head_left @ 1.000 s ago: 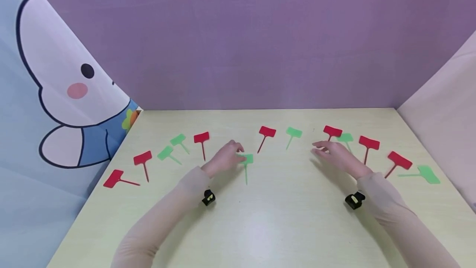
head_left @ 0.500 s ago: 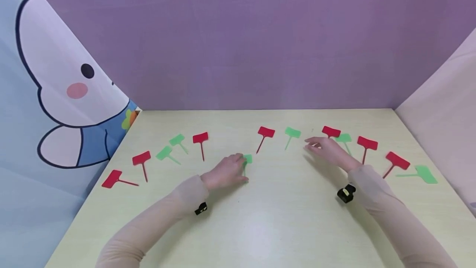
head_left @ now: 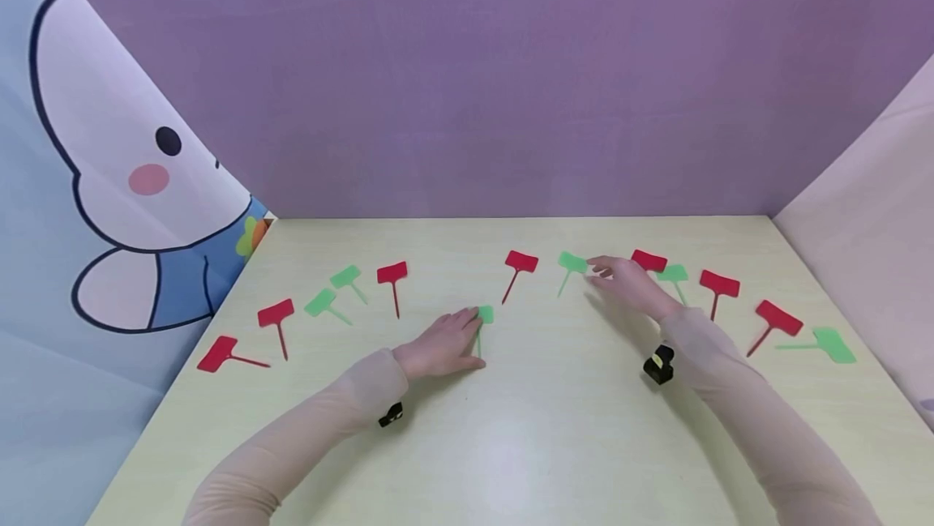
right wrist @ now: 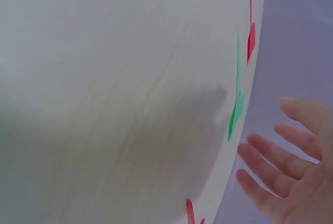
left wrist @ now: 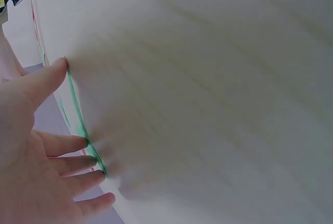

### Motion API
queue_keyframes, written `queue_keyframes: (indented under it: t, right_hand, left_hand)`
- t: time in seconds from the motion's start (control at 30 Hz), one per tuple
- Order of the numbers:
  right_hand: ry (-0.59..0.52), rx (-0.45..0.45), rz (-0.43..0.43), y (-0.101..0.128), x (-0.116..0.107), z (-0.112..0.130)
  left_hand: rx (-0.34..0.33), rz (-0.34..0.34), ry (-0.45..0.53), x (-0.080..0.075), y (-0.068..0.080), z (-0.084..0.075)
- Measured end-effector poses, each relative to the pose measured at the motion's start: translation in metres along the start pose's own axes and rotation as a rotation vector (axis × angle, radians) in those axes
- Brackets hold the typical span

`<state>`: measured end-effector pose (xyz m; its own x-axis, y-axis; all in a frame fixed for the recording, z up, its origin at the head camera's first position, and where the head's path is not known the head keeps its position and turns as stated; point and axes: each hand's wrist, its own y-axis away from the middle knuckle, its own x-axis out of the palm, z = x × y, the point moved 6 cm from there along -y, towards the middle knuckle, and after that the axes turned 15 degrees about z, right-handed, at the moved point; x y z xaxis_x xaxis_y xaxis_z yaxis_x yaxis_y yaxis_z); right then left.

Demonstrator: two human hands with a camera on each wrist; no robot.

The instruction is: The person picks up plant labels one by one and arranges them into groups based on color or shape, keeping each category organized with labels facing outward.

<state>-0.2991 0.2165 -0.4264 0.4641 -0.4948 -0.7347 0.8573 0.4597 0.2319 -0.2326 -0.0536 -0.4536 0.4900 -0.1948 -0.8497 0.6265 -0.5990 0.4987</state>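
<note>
Flat T-shaped plant labels, some red and some green, lie on the table. In the head view my left hand [head_left: 443, 344] lies beside and partly over a green plant label [head_left: 486, 315], with its fingers spread. The left wrist view shows those fingertips [left wrist: 96, 160] right at the head of the green label and the thumb at the tip of its stem. My right hand [head_left: 623, 277] hovers by another green plant label [head_left: 572, 261], fingers extended and apart. In the right wrist view that hand holds nothing, and the green label [right wrist: 237, 110] lies just beyond its fingertips.
A red plant label [head_left: 521, 261] lies between the hands. More red labels [head_left: 392, 272] and green labels [head_left: 344, 275] are on the left; others, like the red label [head_left: 778, 317], are on the right. A purple curtain [head_left: 511, 88] closes off the table's back edge.
My left hand has lowered toward the green label's stem, its thumb coming down near the stem tip. My right hand has moved left and slightly away from me, up to the other green label.
</note>
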Motion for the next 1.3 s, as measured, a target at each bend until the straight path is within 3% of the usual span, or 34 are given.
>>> queue_keyframes:
  t: [0.23, 0.83, 0.97, 1.3]
  right_hand:
    - [-0.034, 0.062, -0.003, -0.014, 0.000, -0.004]
    - [-0.039, 0.063, -0.004, -0.046, 0.000, -0.014]
    - [-0.076, 0.083, 0.022, -0.051, 0.000, -0.017]
    - [-0.038, 0.158, 0.100, -0.057, 0.001, -0.019]
  left_hand:
    - [0.013, 0.006, 0.003, 0.002, 0.000, 0.001]
    - [0.024, -0.002, -0.035, 0.003, -0.002, 0.004]
    - [0.019, -0.005, -0.046, 0.003, -0.003, 0.005]
    - [0.011, 0.018, -0.024, 0.001, -0.002, 0.006]
